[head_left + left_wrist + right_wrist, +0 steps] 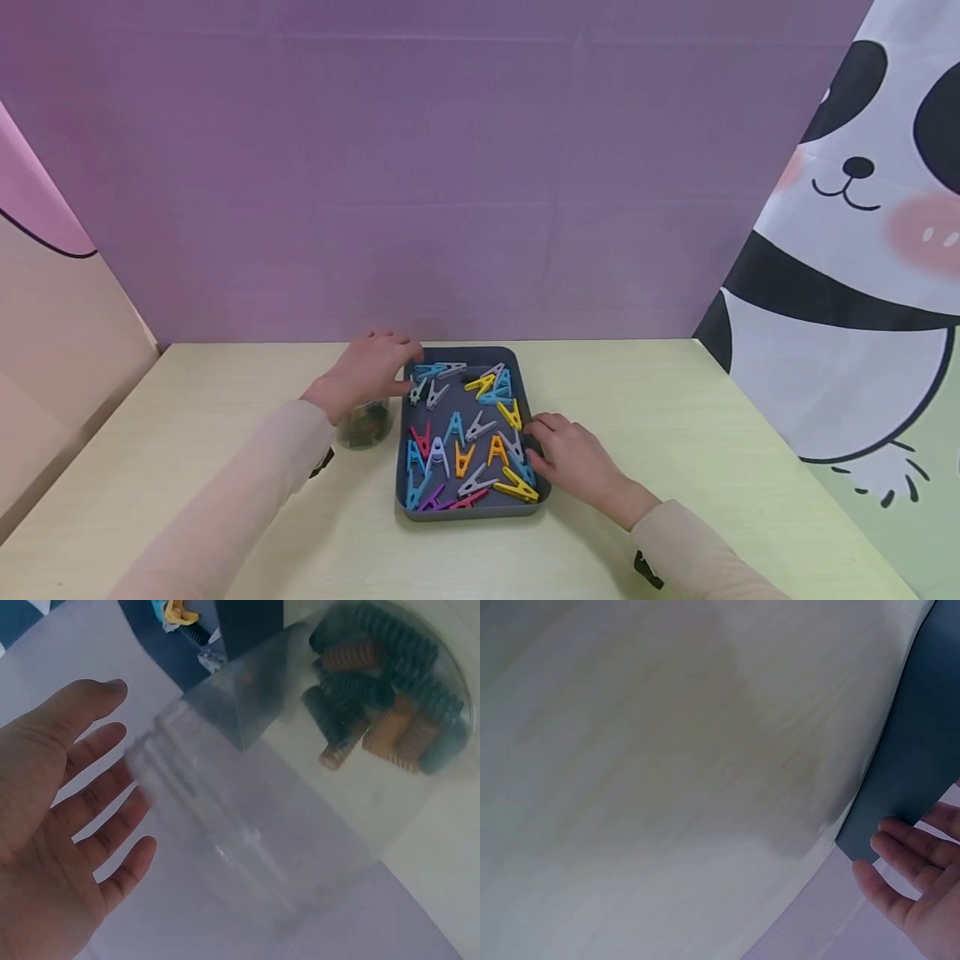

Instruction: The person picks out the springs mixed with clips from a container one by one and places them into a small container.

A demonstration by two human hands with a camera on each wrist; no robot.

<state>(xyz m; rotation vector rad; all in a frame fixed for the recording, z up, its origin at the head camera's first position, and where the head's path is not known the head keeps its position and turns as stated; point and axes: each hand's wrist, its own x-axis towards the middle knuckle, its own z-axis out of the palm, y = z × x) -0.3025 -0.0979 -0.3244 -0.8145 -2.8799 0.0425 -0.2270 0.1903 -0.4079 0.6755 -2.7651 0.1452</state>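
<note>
A dark grey tray (472, 514) holds several plastic clothespins, among them a yellow one (516, 486), an orange one (463, 458) and a purple one (433, 498). My left hand (369, 373) is over the tray's far left corner, its fingers loosely spread and holding nothing. Below that hand stands a clear jar (365, 427) with several dark green and orange-brown coil springs (356, 690) in it. Beside the tray's right side is my right hand (573, 460), fingers relaxed. In the right wrist view its fingertips (889, 825) meet the tray's outer wall (919, 735).
A dark spring (470, 378) lies among the clothespins at the tray's far end. The pale wooden table (637, 392) reaches back to a purple cloth backdrop (420, 183). A panda print (840, 367) hangs at the right.
</note>
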